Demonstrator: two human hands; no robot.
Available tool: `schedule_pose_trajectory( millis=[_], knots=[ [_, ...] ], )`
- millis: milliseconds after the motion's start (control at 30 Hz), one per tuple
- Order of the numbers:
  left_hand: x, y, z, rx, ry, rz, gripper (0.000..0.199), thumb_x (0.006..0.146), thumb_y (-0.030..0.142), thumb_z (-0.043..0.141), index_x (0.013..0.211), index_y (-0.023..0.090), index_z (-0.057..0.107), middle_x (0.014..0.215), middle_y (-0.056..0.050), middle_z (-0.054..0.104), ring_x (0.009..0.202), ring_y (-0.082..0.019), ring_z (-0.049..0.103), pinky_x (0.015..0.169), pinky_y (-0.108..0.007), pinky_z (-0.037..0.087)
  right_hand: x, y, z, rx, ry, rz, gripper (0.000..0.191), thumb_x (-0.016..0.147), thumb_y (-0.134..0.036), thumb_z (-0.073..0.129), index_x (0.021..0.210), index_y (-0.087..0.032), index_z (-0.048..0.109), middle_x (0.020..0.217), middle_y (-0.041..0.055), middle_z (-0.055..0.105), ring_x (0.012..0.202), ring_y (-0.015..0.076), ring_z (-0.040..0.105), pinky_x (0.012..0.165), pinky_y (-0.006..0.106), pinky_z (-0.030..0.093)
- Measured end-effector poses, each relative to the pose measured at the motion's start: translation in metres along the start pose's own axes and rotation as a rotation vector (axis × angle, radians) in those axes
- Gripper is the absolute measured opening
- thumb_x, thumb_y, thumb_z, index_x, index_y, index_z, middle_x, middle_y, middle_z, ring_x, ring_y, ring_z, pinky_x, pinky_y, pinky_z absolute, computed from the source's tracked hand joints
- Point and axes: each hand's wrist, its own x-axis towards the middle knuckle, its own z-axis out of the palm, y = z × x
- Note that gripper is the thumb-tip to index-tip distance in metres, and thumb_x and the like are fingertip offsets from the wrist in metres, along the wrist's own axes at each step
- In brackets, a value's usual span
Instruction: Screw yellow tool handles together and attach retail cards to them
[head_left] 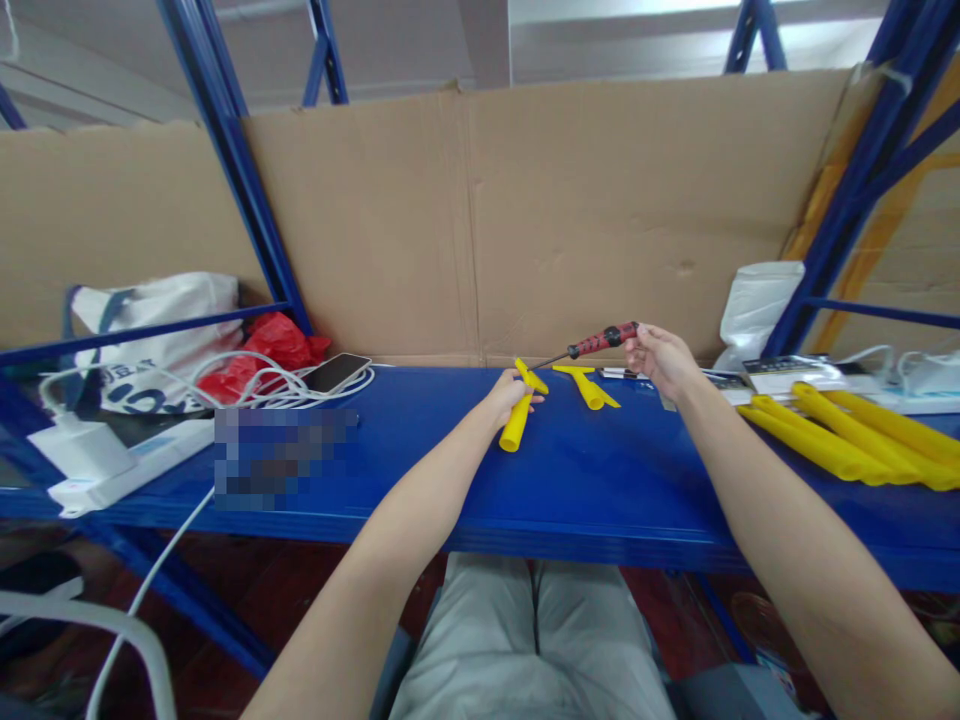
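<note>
My left hand (510, 398) is closed around a yellow T-shaped plastic piece (514, 425), whose tubular end points toward me. In my right hand (660, 358) is the end of the red and black handle of a screwdriver (600, 341). The screwdriver's shaft slants down to the left, and its tip reaches the head of the held yellow piece; the exact contact is too small to tell. Just right of my left hand, a second yellow piece (589, 390) lies on the blue table (600, 500).
Several yellow tubes (847, 440) lie at the right, near a white pouch (761, 310). At the left are a power strip (142, 465), coiled white cables, a phone (339, 373), a red bag (262, 350) and a cloth bag (165, 320). Cardboard (375, 220) stands behind.
</note>
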Motion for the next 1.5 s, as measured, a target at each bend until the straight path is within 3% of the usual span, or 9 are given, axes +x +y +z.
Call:
schedule_pose_trajectory(
  millis=[433,700,900,1067,1233,1500],
  knots=[
    [0.0011,-0.0001,-0.0005,0.003,0.002,-0.008,0.054,0.077,-0.004,0.043,0.125,0.016,0.033,0.105,-0.013,0.063,0.057,-0.011,0.064,0.041,-0.018,0.040,0.0058,0.0047,-0.0048,-0.018,0.018,-0.006,0.037,0.065,-0.043,0.072,0.067,-0.019,0.044,0.054,-0.0055,0.048,0.041,0.0054,0.044,0.036,0.018,0.034],
    [-0.0006,0.0009,0.0003,0.001,0.002,-0.008,0.053,0.077,-0.004,0.044,0.125,0.016,0.034,0.105,-0.012,0.063,0.056,-0.011,0.063,0.041,-0.018,0.040,0.0025,0.0032,-0.0009,-0.009,0.003,-0.013,0.028,0.071,-0.041,0.067,0.072,-0.020,0.049,0.041,-0.0084,0.036,0.035,0.0056,0.035,0.035,0.018,0.029],
    [-0.0002,-0.0001,0.0004,-0.013,0.014,-0.011,0.053,0.076,-0.001,0.049,0.124,0.017,0.035,0.105,-0.012,0.064,0.055,-0.012,0.064,0.041,-0.018,0.041,-0.0001,-0.0004,0.0000,0.011,-0.045,-0.017,0.017,0.076,-0.033,0.062,0.076,-0.019,0.053,0.050,-0.0043,0.049,0.041,0.0064,0.045,0.037,0.017,0.033],
    [-0.0007,0.0000,0.0009,-0.004,0.006,-0.011,0.053,0.077,-0.003,0.044,0.124,0.017,0.034,0.106,-0.012,0.063,0.055,-0.011,0.064,0.041,-0.018,0.041,0.0015,0.0007,-0.0014,-0.003,-0.064,-0.032,0.022,0.072,-0.033,0.067,0.073,-0.019,0.050,0.055,-0.0054,0.051,0.042,0.0056,0.047,0.039,0.017,0.037],
    [-0.0024,0.0011,0.0014,-0.004,0.010,-0.011,0.053,0.076,-0.004,0.042,0.125,0.016,0.033,0.108,-0.014,0.062,0.055,-0.011,0.064,0.040,-0.019,0.040,0.0022,0.0016,-0.0017,0.015,-0.005,-0.031,0.031,0.065,-0.038,0.072,0.070,-0.019,0.048,0.054,-0.0059,0.049,0.042,0.0059,0.046,0.037,0.017,0.035],
    [0.0002,-0.0001,0.0004,0.004,-0.001,-0.008,0.054,0.077,-0.004,0.043,0.126,0.016,0.033,0.108,-0.014,0.062,0.058,-0.012,0.064,0.041,-0.018,0.041,0.0006,0.0018,0.0006,0.022,0.008,-0.020,0.030,0.068,-0.040,0.070,0.068,-0.019,0.049,0.042,-0.0075,0.039,0.036,0.0065,0.039,0.035,0.019,0.032]
  ],
)
